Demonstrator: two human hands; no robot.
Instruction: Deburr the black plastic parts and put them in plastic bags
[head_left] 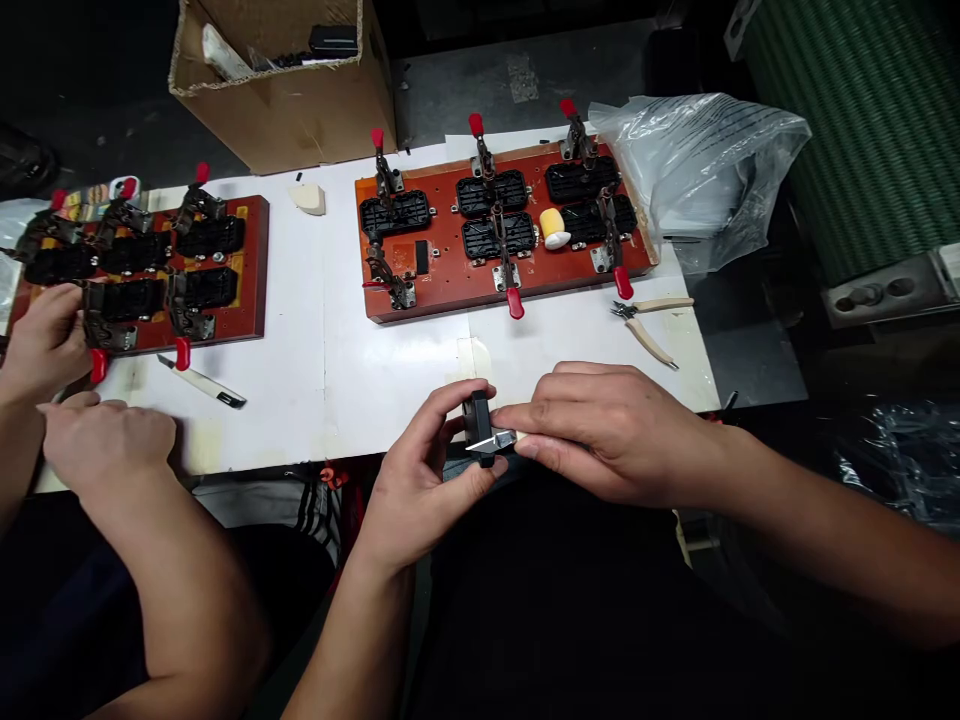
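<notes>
My left hand (427, 480) grips a small black plastic part (477, 420) between thumb and fingers, holding it on edge in front of my body. In my right hand (607, 430) is a craft knife (495, 441) with a pointed blade. The blade lies across the near side of the part, close to my left thumb. Most of the knife's handle is hidden inside my right fingers. Beyond my hands, a red-brown fixture board (442, 285) carries several black plastic parts (491, 190) under toggle clamps with red tips.
Cutting pliers (649, 325) lie right of my hands. A plastic bag (705, 180) and a cardboard box (300, 115) stand behind. At left, a co-worker's hands (109, 440) are by a second fixture board (255, 270) and another knife (206, 385). A yellow-and-white piece (553, 225) rests on my board.
</notes>
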